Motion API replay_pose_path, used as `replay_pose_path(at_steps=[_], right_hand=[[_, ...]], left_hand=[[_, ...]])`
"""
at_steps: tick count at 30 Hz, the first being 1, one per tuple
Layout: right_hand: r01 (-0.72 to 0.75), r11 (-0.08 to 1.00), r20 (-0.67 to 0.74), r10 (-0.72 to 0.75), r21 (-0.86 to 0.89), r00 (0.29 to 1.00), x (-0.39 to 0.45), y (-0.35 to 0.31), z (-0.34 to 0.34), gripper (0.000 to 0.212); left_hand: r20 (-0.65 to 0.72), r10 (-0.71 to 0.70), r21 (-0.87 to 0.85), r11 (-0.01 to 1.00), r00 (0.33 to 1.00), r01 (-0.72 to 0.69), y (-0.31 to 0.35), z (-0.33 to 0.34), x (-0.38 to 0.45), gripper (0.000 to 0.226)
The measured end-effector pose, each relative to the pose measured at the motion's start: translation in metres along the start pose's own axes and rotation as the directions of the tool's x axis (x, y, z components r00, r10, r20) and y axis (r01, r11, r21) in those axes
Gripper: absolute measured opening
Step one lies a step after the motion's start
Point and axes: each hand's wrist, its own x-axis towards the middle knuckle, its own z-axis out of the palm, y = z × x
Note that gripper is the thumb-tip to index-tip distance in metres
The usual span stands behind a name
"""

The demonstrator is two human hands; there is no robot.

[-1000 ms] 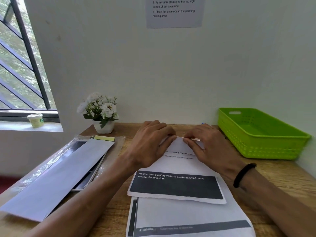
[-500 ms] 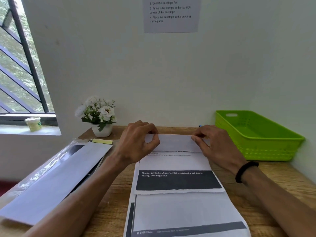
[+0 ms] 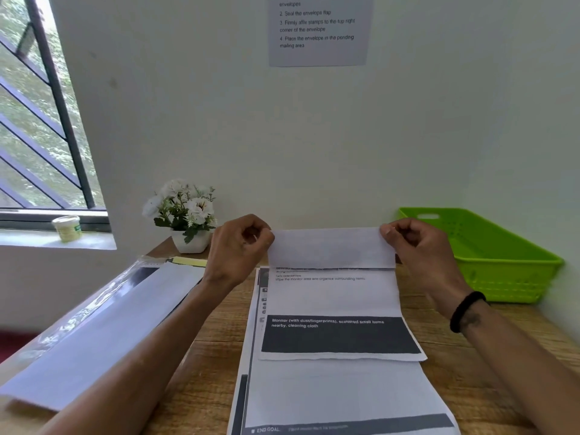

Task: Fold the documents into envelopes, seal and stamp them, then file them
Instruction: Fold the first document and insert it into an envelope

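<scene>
A printed document (image 3: 332, 296) with a dark band across it lies on the wooden desk (image 3: 207, 365), on top of another printed sheet (image 3: 339, 394). Its far edge (image 3: 331, 248) is lifted and turned back toward me, blank side showing. My left hand (image 3: 240, 249) pinches the left corner of that raised edge. My right hand (image 3: 417, 249) pinches the right corner. A long white envelope (image 3: 103, 324) lies at the left on a clear plastic sleeve with more stationery under it.
A green plastic basket (image 3: 489, 255) stands at the right against the wall. A small white pot of flowers (image 3: 188, 215) sits at the back left. A yellow strip (image 3: 188, 261) lies by the envelope's far end. An instruction sheet (image 3: 318, 29) hangs on the wall.
Both hands slid apart from the middle of the far edge to its two corners and lifted it, so the folded-over flap now stands taller.
</scene>
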Motion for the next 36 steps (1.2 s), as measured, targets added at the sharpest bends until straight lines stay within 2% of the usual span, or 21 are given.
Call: replay_pose_path(at_steps=[2, 4, 6, 8, 10, 14, 18, 23, 27, 31, 34, 36], right_hand=[[-0.063, 0.991, -0.018, 0.066, 0.118, 0.998, 0.0, -0.001, 0.0, 0.016], [-0.14, 0.96, -0.014, 0.148, 0.244, 0.989, 0.0, -0.002, 0.0, 0.013], [-0.208, 0.92, 0.008, 0.218, 0.334, 0.976, 0.0, -0.004, 0.001, 0.013], [-0.25, 0.886, 0.022, 0.263, 0.391, 0.965, 0.0, -0.005, 0.002, 0.011], [-0.285, 0.867, 0.065, 0.284, 0.41, 0.957, -0.001, -0.005, 0.002, 0.012], [-0.344, 0.874, 0.205, 0.288, 0.344, 0.936, -0.006, -0.004, 0.003, 0.039], [-0.349, 0.899, 0.163, 0.315, 0.264, 0.935, -0.007, -0.002, 0.008, 0.021], [-0.388, 0.87, 0.146, 0.36, 0.304, 0.921, -0.004, 0.0, 0.008, 0.008], [-0.421, 0.83, 0.144, 0.396, 0.365, 0.907, -0.003, 0.003, 0.008, 0.013], [-0.492, 0.734, 0.181, 0.465, 0.468, 0.866, 0.0, 0.006, 0.009, 0.037], [-0.528, 0.696, 0.234, 0.478, 0.486, 0.846, 0.001, 0.006, 0.006, 0.036], [-0.536, 0.727, 0.276, 0.46, 0.43, 0.844, 0.001, 0.007, 0.004, 0.035]], left_hand=[[0.068, -0.106, -0.137, 0.984, 0.992, 0.114, 0.001, -0.001, -0.001, 0.013], [0.241, -0.22, -0.313, 0.904, 0.945, 0.29, 0.006, -0.001, -0.004, 0.026], [0.391, -0.259, -0.356, 0.842, 0.883, 0.405, 0.009, 0.001, -0.007, 0.039], [0.446, -0.258, -0.357, 0.827, 0.857, 0.435, 0.011, 0.003, -0.009, 0.038], [0.437, -0.28, -0.4, 0.79, 0.855, 0.464, 0.011, 0.005, -0.009, 0.031], [0.4, -0.356, -0.499, 0.688, 0.845, 0.526, 0.011, 0.006, -0.008, 0.029], [0.38, -0.43, -0.526, 0.627, 0.819, 0.574, 0.011, 0.005, -0.007, 0.027], [0.414, -0.459, -0.513, 0.596, 0.786, 0.618, 0.01, 0.008, -0.008, 0.025], [0.417, -0.49, -0.545, 0.539, 0.765, 0.642, 0.009, 0.007, -0.005, 0.021], [0.426, -0.501, -0.554, 0.514, 0.754, 0.655, 0.009, 0.007, -0.003, 0.021], [0.435, -0.504, -0.552, 0.505, 0.746, 0.663, 0.011, 0.007, -0.002, 0.02], [0.453, -0.509, -0.535, 0.501, 0.732, 0.68, 0.013, 0.007, -0.004, 0.02]])
